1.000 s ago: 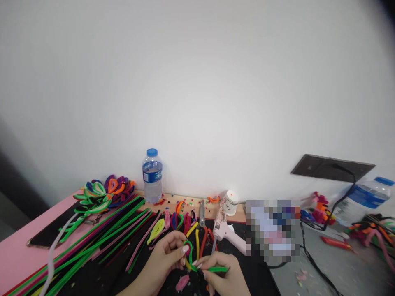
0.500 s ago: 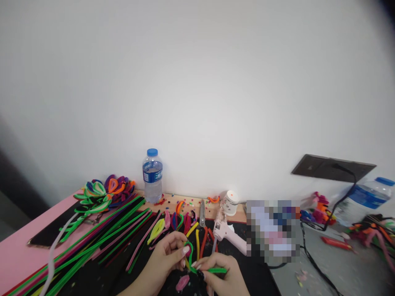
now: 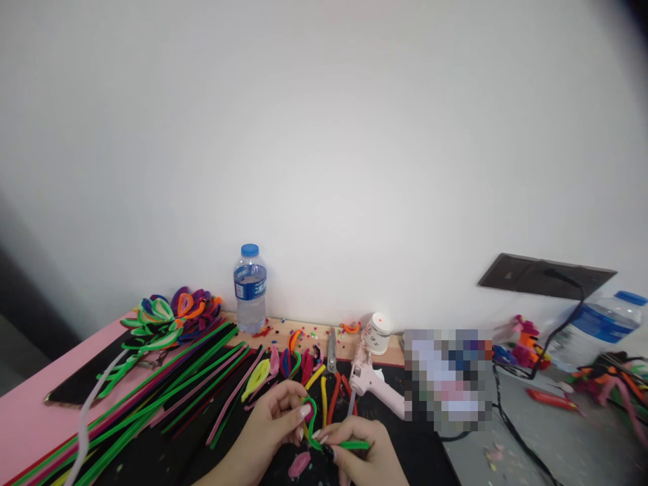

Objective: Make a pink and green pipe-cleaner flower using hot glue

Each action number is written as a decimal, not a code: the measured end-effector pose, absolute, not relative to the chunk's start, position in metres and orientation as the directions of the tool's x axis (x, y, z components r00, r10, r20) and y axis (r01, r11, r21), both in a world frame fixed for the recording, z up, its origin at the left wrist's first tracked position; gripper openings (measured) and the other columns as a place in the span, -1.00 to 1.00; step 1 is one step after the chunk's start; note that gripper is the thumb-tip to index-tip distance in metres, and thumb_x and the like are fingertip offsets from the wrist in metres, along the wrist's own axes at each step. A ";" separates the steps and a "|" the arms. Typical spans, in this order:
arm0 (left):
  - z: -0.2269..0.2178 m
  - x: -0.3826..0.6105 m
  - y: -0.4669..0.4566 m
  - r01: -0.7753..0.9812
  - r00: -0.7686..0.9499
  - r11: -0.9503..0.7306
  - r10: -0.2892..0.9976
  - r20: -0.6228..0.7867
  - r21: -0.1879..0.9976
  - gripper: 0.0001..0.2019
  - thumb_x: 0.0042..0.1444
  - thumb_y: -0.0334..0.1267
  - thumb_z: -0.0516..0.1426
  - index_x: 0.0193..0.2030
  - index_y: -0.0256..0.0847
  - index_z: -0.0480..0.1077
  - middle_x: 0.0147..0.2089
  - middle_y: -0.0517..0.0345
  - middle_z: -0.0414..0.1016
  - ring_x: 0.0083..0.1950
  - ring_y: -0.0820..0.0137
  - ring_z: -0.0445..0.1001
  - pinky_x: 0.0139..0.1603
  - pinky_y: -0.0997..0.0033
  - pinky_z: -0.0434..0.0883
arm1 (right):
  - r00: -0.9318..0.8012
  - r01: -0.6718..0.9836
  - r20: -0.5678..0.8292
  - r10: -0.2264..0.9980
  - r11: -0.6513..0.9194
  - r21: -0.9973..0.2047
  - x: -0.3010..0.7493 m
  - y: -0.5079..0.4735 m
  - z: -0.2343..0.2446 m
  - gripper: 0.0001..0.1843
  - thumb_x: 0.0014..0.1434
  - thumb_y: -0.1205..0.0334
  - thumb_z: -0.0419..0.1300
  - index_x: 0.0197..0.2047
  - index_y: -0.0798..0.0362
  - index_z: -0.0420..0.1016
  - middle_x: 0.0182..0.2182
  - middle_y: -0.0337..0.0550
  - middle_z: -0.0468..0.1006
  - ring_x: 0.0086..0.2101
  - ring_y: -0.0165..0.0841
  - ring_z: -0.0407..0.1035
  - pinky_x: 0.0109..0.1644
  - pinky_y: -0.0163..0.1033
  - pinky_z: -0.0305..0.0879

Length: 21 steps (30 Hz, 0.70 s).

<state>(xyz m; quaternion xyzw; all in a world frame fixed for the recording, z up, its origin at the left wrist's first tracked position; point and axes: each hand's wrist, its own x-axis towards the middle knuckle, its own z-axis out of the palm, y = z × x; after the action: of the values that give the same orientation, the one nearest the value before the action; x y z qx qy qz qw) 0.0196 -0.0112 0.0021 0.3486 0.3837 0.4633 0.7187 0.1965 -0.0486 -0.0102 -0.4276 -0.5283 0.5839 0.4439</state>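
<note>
A bright green pipe cleaner (image 3: 312, 424), bent into a loop, is held between both hands low in the head view. My left hand (image 3: 271, 428) pinches the upper curve of the loop with thumb and fingers closed. My right hand (image 3: 362, 453) grips the straight green end (image 3: 354, 445), fingers curled round it. A pink folded piece (image 3: 300, 464) lies on the black mat just under the hands.
Long green, pink and black pipe cleaners (image 3: 167, 391) fan out to the left. Folded petal pieces (image 3: 175, 314), a water bottle (image 3: 250, 287), scissors (image 3: 331, 354), a pink glue gun (image 3: 369, 381) and a small white pot (image 3: 378, 332) stand behind. Cables and another bottle (image 3: 600, 324) are at right.
My right hand has slipped slightly left and down along the green pipe cleaner, so less of the straight end shows. My left hand stays almost still.
</note>
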 end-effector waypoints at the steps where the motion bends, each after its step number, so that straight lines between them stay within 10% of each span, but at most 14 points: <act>1: 0.002 0.019 -0.011 -0.396 0.277 0.330 0.933 -0.231 0.857 -0.66 -0.28 -0.15 0.39 -0.41 -0.25 0.41 -0.63 0.39 0.31 -0.67 0.58 0.27 -0.61 0.56 0.23 | -0.238 -0.062 -0.035 0.971 -0.051 -0.997 0.196 -0.049 -0.010 -0.70 -0.02 0.03 0.34 -0.44 0.13 0.54 -0.28 0.00 0.64 -0.74 -0.61 0.34 -0.70 -0.54 0.17; 21: 0.003 0.019 -0.011 -0.394 0.281 0.330 0.932 -0.230 0.858 -0.66 -0.27 -0.14 0.39 -0.41 -0.24 0.41 -0.62 0.40 0.30 -0.67 0.58 0.27 -0.62 0.57 0.21 | -0.235 -0.054 -0.056 0.970 -0.071 -0.996 0.197 -0.048 -0.012 -0.66 -0.05 -0.01 0.35 -0.46 0.14 0.54 -0.29 0.00 0.64 -0.74 -0.59 0.34 -0.70 -0.51 0.22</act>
<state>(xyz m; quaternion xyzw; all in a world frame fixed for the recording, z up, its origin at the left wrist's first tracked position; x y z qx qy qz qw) 0.0194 -0.0111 0.0027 0.3503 0.3840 0.4605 0.7196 0.1967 -0.0484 -0.0115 -0.4379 -0.5233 0.5863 0.4367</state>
